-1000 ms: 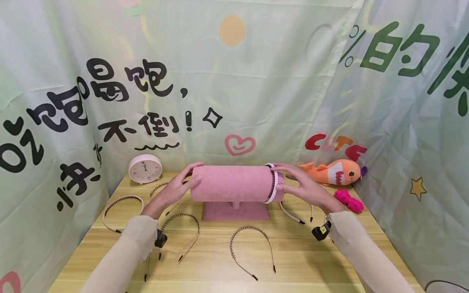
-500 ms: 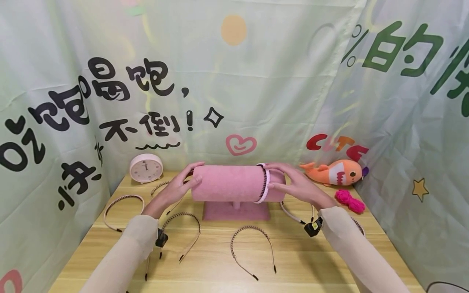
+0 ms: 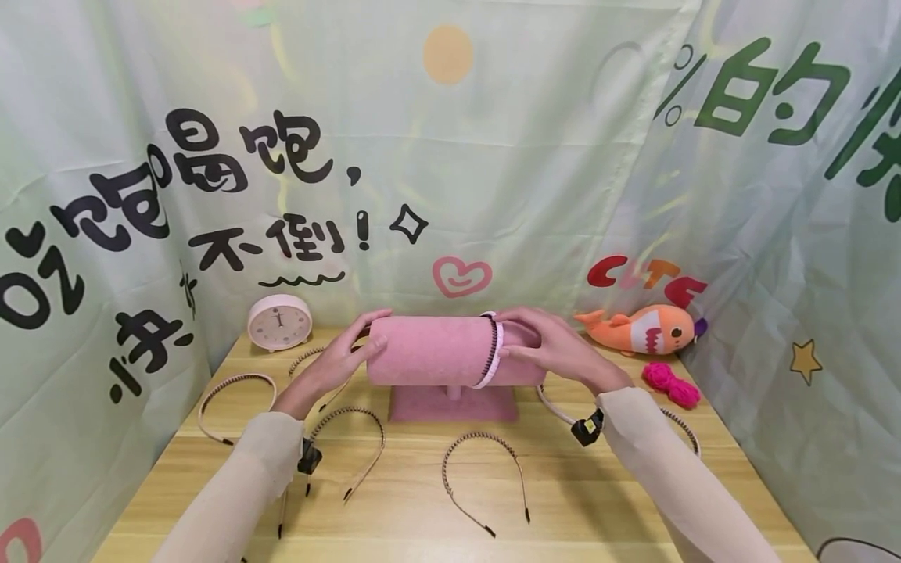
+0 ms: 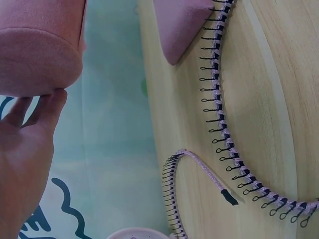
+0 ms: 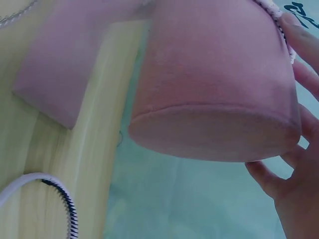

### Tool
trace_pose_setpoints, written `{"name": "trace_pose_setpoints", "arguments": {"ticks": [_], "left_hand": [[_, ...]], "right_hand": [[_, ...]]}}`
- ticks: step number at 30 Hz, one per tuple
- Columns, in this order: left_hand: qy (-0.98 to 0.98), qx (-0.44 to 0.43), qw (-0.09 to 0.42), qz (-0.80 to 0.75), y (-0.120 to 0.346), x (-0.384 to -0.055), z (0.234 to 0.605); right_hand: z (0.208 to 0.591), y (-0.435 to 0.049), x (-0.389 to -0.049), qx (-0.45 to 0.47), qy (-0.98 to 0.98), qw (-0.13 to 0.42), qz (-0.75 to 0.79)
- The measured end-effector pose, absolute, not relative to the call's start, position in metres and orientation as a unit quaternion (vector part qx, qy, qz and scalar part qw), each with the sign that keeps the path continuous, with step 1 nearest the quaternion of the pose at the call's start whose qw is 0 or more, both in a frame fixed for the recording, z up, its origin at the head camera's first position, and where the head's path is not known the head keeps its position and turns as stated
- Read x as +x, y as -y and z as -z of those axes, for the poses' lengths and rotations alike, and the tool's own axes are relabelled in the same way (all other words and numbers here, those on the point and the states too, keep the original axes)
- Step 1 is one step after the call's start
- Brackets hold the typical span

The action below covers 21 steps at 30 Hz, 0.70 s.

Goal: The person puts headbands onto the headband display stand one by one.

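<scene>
A pink fabric-covered headband display roll [image 3: 429, 349] lies sideways on a post over a flat base [image 3: 415, 403]. The left hand [image 3: 342, 356] grips its left end, thumb in front and fingers over the top; the left wrist view shows fingertips against the end face. Around the roll, right of its middle, sits a headband [image 3: 495, 352] with a white band and dark comb-like teeth. The right hand [image 3: 556, 349] holds that headband, thumb at its front and fingers at the top. In the right wrist view, fingertips touch its white edge [image 5: 271, 9].
Several toothed headbands lie around the stand, one front centre [image 3: 481, 435], others left [image 3: 349, 410] and right [image 3: 683, 429]. Behind stand a pink clock [image 3: 279, 322], an orange plush shark [image 3: 626, 335] and a magenta bow-shaped item [image 3: 671, 385]. Printed cloth [image 3: 535, 195] encloses the wooden table.
The right hand has slid leftward along the roll, and the headband has moved left with it, away from the right end. The left hand keeps its place.
</scene>
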<state>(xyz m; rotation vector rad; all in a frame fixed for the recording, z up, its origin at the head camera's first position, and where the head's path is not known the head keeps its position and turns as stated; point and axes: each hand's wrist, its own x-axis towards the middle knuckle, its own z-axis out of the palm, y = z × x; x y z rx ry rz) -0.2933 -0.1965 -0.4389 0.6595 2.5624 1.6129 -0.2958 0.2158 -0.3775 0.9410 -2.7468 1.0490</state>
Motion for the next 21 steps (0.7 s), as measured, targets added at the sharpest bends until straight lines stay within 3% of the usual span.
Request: {"name": "trace_pose_setpoints", "arguments": {"ticks": [21], "left_hand": [[-0.819, 0.218, 0.019, -0.53, 0.196, -0.294, 0.44]], "right_hand": [[0.37, -0.192, -0.301, 0.327, 0.892, 0.04, -0.31]]}}
